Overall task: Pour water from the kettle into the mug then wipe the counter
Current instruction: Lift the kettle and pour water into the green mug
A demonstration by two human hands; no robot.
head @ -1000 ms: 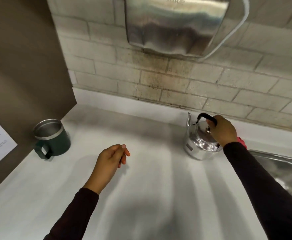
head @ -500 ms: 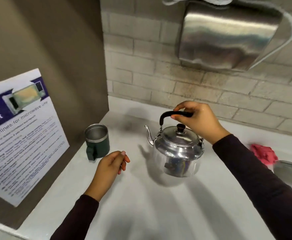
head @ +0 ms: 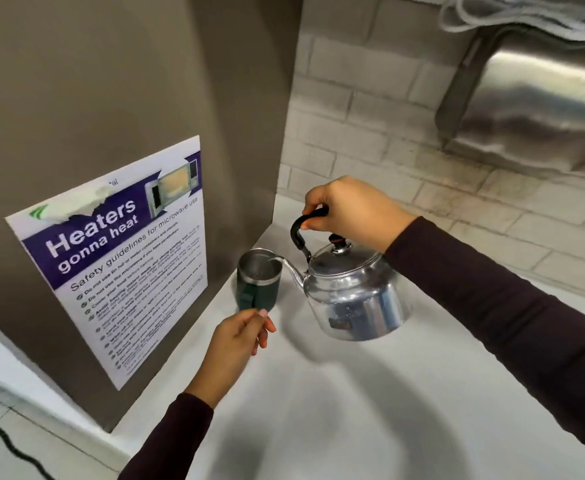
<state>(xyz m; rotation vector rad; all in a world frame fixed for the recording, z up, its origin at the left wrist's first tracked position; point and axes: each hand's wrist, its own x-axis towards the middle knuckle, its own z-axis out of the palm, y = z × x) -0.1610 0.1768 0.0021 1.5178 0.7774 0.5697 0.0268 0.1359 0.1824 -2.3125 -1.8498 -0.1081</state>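
White surface (head: 370, 403) runs back to a pale brick wall (head: 363, 109), with a brown side panel on the left carrying a microwave safety poster (head: 117, 258). From the head view, a dark green mug (head: 258, 284) stands in the back left corner of the surface, beside the panel. The right hand (head: 353, 211) has its fingers clenched around the black handle of a shiny metal kettle (head: 353, 292), held off the surface and tilted, its spout over the mug's rim with water running in. The left hand (head: 237, 341) hovers just in front of the mug, fingers loosely curled, gripping nothing. A steel dispenser (head: 540, 109) hangs on the wall.
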